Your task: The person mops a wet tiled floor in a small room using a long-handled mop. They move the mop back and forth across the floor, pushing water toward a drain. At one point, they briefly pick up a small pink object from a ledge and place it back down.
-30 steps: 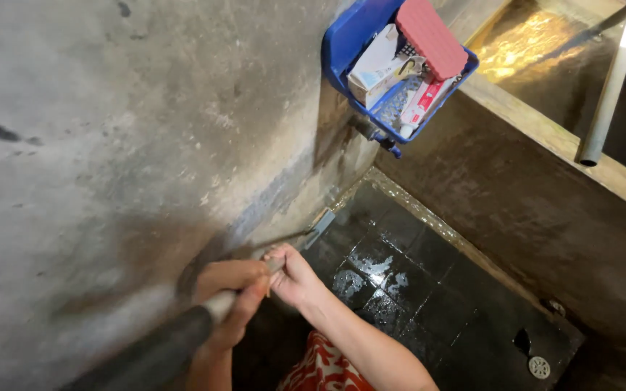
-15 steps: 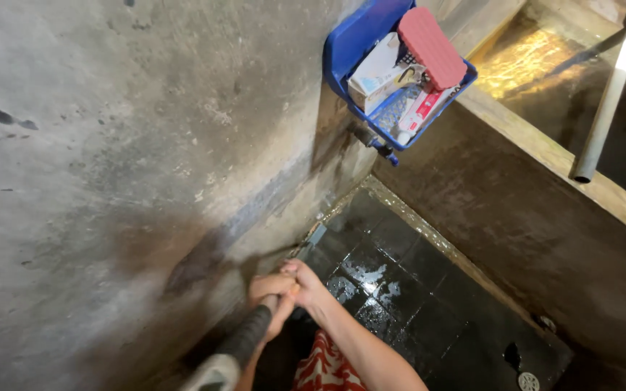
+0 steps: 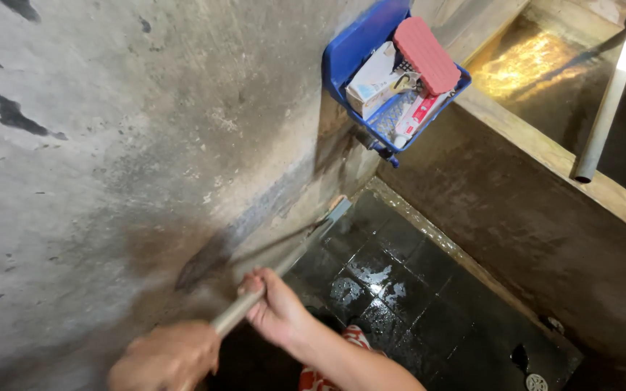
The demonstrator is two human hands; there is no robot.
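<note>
- The long handle (image 3: 255, 297) of a scraping or scrubbing tool is grasped by both hands: the right hand (image 3: 278, 311) is clenched around it higher up, and the left hand (image 3: 168, 356) is closed on its near end at the bottom edge of the view.
- The tool's head (image 3: 336, 210) is pressed where the grey concrete wall (image 3: 146, 145) meets the floor, just below the blue basket (image 3: 353, 51).
- A slip may be judged likely: the dark floor tiles (image 3: 400, 289) below the basket are seen wet and glossy, so footing or the tool head could slide.
- The basket could be knocked if the handle is swung upward, since it is hung close above the head.
- In the basket are held a red sponge-like block (image 3: 427, 54), a white box (image 3: 371, 80) and some tubes, packed closely.
- Right of the basket, water is held in a concrete trough (image 3: 545, 152), with a grey pipe (image 3: 610, 94) leaning over it.
</note>
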